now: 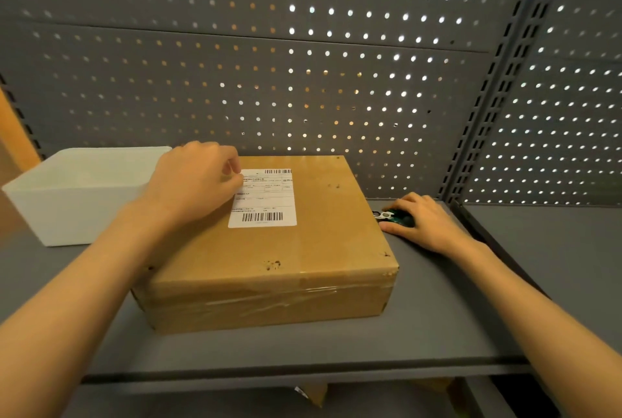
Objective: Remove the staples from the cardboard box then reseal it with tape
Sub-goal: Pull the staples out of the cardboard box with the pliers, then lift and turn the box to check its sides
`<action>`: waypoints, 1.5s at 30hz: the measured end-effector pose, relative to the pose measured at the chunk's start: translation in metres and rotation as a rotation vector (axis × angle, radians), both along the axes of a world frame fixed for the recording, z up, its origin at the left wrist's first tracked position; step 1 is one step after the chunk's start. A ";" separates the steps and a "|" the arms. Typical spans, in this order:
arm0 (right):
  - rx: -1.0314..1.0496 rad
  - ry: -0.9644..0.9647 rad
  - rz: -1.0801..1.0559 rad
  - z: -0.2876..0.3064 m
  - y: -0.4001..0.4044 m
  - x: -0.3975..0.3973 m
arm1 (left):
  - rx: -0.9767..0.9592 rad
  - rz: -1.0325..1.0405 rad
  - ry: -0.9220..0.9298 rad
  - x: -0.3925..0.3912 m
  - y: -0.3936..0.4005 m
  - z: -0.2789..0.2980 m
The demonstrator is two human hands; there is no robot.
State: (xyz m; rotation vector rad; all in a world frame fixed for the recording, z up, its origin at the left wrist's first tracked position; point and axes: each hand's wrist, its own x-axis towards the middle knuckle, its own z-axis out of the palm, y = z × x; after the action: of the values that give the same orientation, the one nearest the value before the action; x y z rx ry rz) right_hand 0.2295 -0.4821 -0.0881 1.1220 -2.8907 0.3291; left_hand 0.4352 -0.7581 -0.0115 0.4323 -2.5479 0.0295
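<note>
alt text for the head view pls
A person's left hand rests on a taped cardboard box beside its shipping label, while the right hand covers a small green tool on a grey shelf.
</note>
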 end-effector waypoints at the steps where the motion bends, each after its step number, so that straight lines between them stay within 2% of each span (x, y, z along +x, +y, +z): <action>1: 0.002 -0.009 -0.005 0.000 0.000 0.001 | 0.001 -0.002 -0.005 0.001 0.000 0.000; 4: -0.068 -0.006 -0.035 0.004 -0.001 0.008 | 0.011 -0.008 -0.012 0.003 -0.001 0.000; 6: -0.260 -0.057 -0.055 0.013 -0.008 0.018 | 0.041 -0.006 -0.018 0.005 -0.004 0.000; 8: -0.450 -0.162 -0.077 0.027 -0.019 0.032 | 0.142 -0.002 -0.025 0.009 -0.007 0.000; 10: -0.549 -0.279 -0.085 0.042 -0.028 0.048 | 0.297 -0.001 -0.021 0.014 -0.012 0.000; 18: -0.603 -0.840 -0.212 0.049 -0.046 0.087 | 0.858 -0.040 0.114 0.042 -0.023 -0.011; 21: -0.617 -0.922 -0.203 0.042 -0.044 0.097 | 0.935 -0.062 0.098 0.052 -0.021 -0.019; 23: -0.635 -0.933 -0.211 0.040 -0.044 0.101 | 1.025 -0.096 0.096 0.059 -0.016 -0.022; 28: -0.715 -0.950 -0.241 0.045 -0.045 0.118 | 1.242 -0.099 -0.060 0.072 -0.008 -0.031; 31: -0.766 -0.909 -0.222 0.046 -0.040 0.127 | 1.331 -0.129 -0.031 0.077 -0.006 -0.032; 37: -0.934 -0.717 -0.112 0.056 -0.019 0.154 | 1.288 -0.272 0.178 0.100 0.016 -0.024; 40: -0.946 -0.565 -0.035 0.061 0.000 0.170 | 1.247 -0.355 0.313 0.117 0.037 -0.024; 45: -0.954 -0.464 0.113 0.059 0.032 0.190 | 1.120 -0.451 0.436 0.141 0.060 -0.032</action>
State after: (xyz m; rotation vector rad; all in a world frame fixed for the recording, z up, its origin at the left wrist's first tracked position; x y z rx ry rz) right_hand 0.4197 -0.4500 -0.0288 1.0653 -2.3600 1.9068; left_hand 0.5763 -0.6984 -0.0436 0.1974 -1.9419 -1.5080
